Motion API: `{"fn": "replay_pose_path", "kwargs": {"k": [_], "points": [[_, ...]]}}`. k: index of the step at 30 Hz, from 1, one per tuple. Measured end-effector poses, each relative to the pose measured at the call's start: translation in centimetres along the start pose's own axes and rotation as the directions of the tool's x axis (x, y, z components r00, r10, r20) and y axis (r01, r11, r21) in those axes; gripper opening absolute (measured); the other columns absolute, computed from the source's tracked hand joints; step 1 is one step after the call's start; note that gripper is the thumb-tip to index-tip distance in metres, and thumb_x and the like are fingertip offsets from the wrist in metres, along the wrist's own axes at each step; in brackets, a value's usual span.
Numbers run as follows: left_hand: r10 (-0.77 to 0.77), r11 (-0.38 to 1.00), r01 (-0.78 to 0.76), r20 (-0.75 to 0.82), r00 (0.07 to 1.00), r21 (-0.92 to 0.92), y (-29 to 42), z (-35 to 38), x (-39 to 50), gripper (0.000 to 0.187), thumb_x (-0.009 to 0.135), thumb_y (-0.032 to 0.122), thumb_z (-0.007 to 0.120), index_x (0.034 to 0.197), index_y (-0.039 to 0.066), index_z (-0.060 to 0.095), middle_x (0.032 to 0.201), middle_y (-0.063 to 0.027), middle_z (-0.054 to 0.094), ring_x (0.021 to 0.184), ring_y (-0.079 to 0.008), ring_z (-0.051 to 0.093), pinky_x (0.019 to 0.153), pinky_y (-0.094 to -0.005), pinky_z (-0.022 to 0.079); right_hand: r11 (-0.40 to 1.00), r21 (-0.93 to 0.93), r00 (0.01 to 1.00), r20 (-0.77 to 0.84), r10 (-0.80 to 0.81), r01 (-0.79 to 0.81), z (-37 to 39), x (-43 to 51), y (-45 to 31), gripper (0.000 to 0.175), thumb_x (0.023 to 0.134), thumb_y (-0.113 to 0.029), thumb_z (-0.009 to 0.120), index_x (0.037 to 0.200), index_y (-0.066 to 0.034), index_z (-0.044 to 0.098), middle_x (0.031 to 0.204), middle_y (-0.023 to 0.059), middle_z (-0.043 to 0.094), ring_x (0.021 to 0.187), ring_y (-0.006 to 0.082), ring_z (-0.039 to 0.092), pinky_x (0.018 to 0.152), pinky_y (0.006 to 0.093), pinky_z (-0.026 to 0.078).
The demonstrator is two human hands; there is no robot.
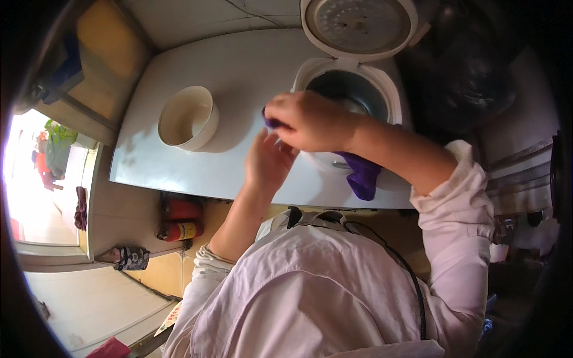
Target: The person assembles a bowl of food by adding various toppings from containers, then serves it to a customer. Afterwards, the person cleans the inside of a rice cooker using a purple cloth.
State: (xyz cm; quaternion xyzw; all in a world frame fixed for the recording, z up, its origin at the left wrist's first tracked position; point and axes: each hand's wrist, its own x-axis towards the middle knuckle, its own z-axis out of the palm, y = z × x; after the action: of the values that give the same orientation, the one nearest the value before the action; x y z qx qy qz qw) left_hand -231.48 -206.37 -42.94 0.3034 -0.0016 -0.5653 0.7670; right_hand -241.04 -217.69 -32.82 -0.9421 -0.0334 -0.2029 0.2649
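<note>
A rice cooker (396, 105) stands with its lid (358, 27) raised, its dark inner pot partly hidden by my right forearm. My right hand (309, 118) is curled around a bit of purple cloth (271, 123) at the cooker's front left. Just below it, my left hand (271, 156) is raised with its fingers partly spread and blurred; whether it holds anything is unclear. More purple cloth (363, 176) hangs below my right forearm, over the cooker's front; the forearm hides whether the two bits join. To the left, a cream bowl (214, 123) rests on the white tabletop (250, 58), tilted in view.
Red fire extinguishers (179, 231) stand on the floor beyond the table's front left edge. A dark plastic bag (474, 80) lies to the right of the cooker. A wall borders the table's far side, and a bright doorway or window opens at far left.
</note>
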Motion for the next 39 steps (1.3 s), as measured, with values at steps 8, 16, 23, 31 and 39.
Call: {"fn": "replay_pose_path", "kwargs": {"k": [8,16,23,31,39], "points": [[-0.058,0.987,0.098,0.29,0.955,-0.125,3.1,-3.2,3.0,0.025,0.096,0.019,0.035,0.106,0.002,0.051,0.102,-0.0093,0.057,0.095,-0.0193,0.057,0.08,-0.031,0.049,0.973,-0.227,0.999,0.015,0.046,-0.042,4.2,0.6,1.4,0.011,0.074,-0.013,0.06,0.081,-0.0076,0.067,0.085,0.0121,0.057,0.084,0.0298,0.059,0.075,0.0402,0.049],[-0.021,0.999,0.026,0.145,0.989,-0.027,0.6,-3.6,3.2,0.031,0.096,0.022,0.033,0.114,0.003,0.05,0.113,-0.0131,0.055,0.103,-0.0246,0.054,0.089,-0.0382,0.045,0.892,-0.451,0.999,0.032,0.024,-0.007,6.4,0.2,1.3,0.008,0.075,-0.011,0.056,0.075,-0.004,0.06,0.086,0.011,0.056,0.081,0.0277,0.059,0.07,0.0381,0.05],[0.181,0.969,-0.215,0.244,0.953,0.119,-1.3,-8.8,8.9,0.025,0.093,0.024,0.045,0.105,0.005,0.055,0.097,-0.0081,0.058,0.088,-0.0243,0.056,0.077,-0.0347,0.047,0.965,-0.26,0.953,-0.285,-0.099,0.023,6.8,-1.0,-0.3,0.015,0.074,-0.005,0.056,0.089,-0.0034,0.059,0.088,0.0119,0.057,0.081,0.0297,0.061,0.067,0.0373,0.051],[0.09,0.441,-0.192,0.17,0.981,0.877,4.5,-6.1,7.6,0.024,0.089,0.023,0.048,0.081,0.003,0.059,0.068,-0.0049,0.054,0.059,-0.018,0.051,0.053,-0.0306,0.041,0.872,-0.152,0.885,-0.129,0.448,-0.464,11.6,-10.9,-2.7,0.032,0.076,-0.004,0.061,0.106,0.0033,0.051,0.093,0.0214,0.056,0.088,0.0384,0.056,0.073,0.0419,0.048],[0.356,-0.442,-0.471,0.631,0.689,0.763,3.9,-7.0,3.1,0.015,0.079,0.009,0.06,0.091,0.005,0.066,0.088,-0.0137,0.064,0.082,-0.0271,0.062,0.073,-0.0364,0.049,0.841,-0.115,0.822,-0.32,0.472,-0.528,13.7,-10.7,-1.3,0.019,0.074,-0.009,0.061,0.087,-0.0036,0.049,0.079,0.0149,0.053,0.073,0.037,0.056,0.063,0.044,0.047]]}}
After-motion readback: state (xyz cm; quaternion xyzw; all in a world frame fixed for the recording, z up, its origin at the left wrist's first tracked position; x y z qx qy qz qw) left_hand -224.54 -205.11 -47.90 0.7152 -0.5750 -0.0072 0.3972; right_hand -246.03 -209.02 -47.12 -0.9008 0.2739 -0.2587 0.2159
